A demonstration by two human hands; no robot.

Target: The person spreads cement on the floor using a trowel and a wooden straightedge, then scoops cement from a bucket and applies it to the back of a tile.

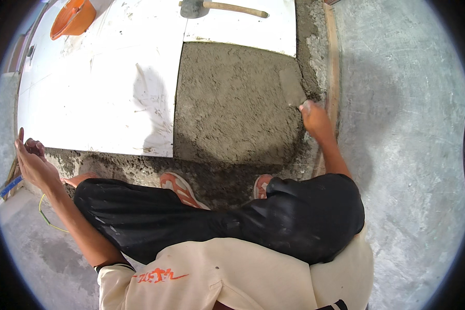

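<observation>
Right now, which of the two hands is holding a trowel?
The right hand, its trowel at the grey mortar's right side; the left hand, near the white tile, shows nothing in its grasp.

The location is a building site at floor-tiling stage, as indicated by the exposed mortar bed (232,98), adjoining white tiles (98,98), 1 mallet (232,8), 1 orange tub (73,20) and bare grey concrete (413,165).
</observation>
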